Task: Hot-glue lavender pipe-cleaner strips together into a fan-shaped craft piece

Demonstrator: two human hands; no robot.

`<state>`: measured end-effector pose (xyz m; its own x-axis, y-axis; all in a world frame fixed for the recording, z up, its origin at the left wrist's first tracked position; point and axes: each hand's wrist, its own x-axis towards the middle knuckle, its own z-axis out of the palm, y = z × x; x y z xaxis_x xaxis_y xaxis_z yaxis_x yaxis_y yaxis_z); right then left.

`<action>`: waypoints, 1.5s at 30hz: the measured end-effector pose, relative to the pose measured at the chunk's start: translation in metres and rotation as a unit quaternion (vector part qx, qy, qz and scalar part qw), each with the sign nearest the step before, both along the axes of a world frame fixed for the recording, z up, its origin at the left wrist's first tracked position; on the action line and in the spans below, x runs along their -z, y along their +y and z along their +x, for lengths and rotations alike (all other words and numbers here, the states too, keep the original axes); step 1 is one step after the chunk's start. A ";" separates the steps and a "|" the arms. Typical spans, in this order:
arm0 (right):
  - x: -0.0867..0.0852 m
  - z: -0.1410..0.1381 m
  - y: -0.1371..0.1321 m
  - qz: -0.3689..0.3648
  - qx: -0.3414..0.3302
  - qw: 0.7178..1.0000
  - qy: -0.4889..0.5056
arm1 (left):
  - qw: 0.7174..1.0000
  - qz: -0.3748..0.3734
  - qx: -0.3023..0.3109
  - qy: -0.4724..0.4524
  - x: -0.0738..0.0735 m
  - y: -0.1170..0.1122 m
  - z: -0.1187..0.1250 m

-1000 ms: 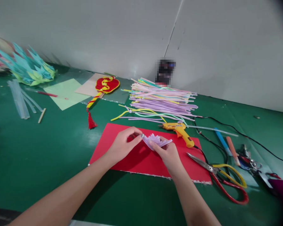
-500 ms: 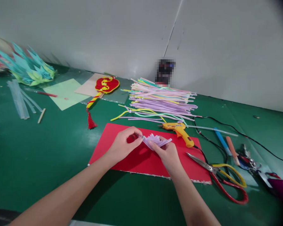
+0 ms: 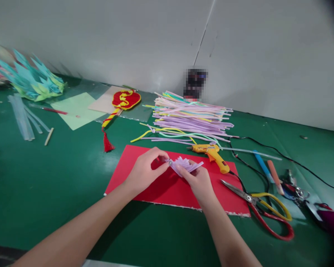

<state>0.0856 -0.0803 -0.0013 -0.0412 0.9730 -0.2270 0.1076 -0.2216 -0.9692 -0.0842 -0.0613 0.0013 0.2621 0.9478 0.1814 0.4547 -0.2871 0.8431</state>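
Over a red board (image 3: 158,198), both hands hold one small bundle of lilac pipe cleaners (image 3: 181,164) with a zigzag top. My left hand (image 3: 147,167) pinches its left end between thumb and fingertips. My right hand (image 3: 198,181) grips the right part, thumb on the near side and fingers behind, mostly hidden. A yellow hot glue gun (image 3: 211,155) lies on the board's back right part. Scissors (image 3: 249,198) with one yellow and one red handle rest at the board's right edge, blades slightly apart.
Behind the board lies a pile of pastel pipe cleaners (image 3: 192,118). A red and yellow fan ornament (image 3: 126,100) with a tassel, green paper (image 3: 76,111) and glue sticks (image 3: 22,118) are to the left. Black cord (image 3: 295,167), markers (image 3: 263,166) and keys (image 3: 300,193) lie right.
Hardly anything differs. The left fingertips have shifted slightly at the bundle's left end, and both hands still hold it over the board.
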 end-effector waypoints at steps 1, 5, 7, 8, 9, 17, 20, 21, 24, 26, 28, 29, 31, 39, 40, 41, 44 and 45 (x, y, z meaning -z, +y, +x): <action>0.000 0.000 0.000 -0.002 -0.002 1.000 -0.001 | 1.000 -0.001 0.000 0.001 0.000 0.000 0.000; 0.000 0.000 0.000 -0.006 -0.006 1.000 -0.014 | 1.000 -0.010 -0.003 -0.003 0.001 0.001 -0.001; 0.000 0.000 0.000 -0.006 -0.006 1.000 -0.015 | 1.000 -0.018 -0.005 -0.007 0.001 0.001 -0.001; -0.001 0.000 0.000 -0.006 -0.005 1.000 -0.015 | 1.000 -0.022 -0.007 -0.009 0.001 0.001 -0.001; -0.001 0.000 0.000 -0.007 -0.004 1.000 -0.015 | 1.000 -0.027 -0.008 -0.011 0.002 0.001 -0.001; -0.004 -0.001 -0.001 0.010 -0.018 0.999 -0.048 | 0.997 -0.075 -0.004 -0.024 0.003 0.003 -0.002; -0.003 -0.001 -0.002 0.024 -0.023 0.997 -0.065 | 0.997 -0.076 -0.006 -0.023 0.002 0.003 -0.002; -0.003 -0.001 -0.003 0.026 -0.023 0.997 -0.068 | 0.997 -0.075 -0.006 -0.023 0.002 0.003 -0.002; 0.002 -0.002 -0.002 0.029 -0.020 0.997 -0.070 | 0.997 -0.074 -0.005 -0.025 0.002 0.003 -0.002; 0.004 -0.002 -0.002 0.032 -0.014 0.997 -0.070 | 0.997 -0.074 -0.008 -0.029 0.002 0.003 -0.002; 0.004 -0.002 -0.002 0.032 -0.014 0.997 -0.064 | 0.997 -0.075 -0.014 -0.028 0.003 0.003 -0.002; 0.003 -0.002 -0.002 0.030 -0.016 0.998 -0.059 | 0.997 -0.075 -0.017 -0.025 0.003 0.004 -0.002; 0.001 -0.002 -0.002 0.025 -0.022 0.998 -0.049 | 0.997 -0.077 -0.016 -0.020 0.003 0.004 -0.002; -0.002 -0.002 -0.002 0.006 -0.016 1.000 -0.013 | 0.996 -0.090 0.013 -0.022 0.002 0.003 -0.002; -0.001 -0.002 -0.002 0.007 -0.017 1.000 -0.008 | 0.995 -0.092 0.013 -0.025 0.002 0.003 -0.002; -0.001 -0.002 -0.002 0.009 -0.019 1.000 -0.002 | 0.995 -0.095 0.014 -0.029 0.002 0.003 -0.002; 0.001 -0.002 -0.001 0.004 -0.023 1.000 0.021 | 0.992 -0.108 0.023 -0.055 0.002 0.003 -0.002; 0.001 -0.002 -0.001 0.000 -0.023 0.999 0.029 | 0.991 -0.112 0.025 -0.066 0.002 0.003 -0.003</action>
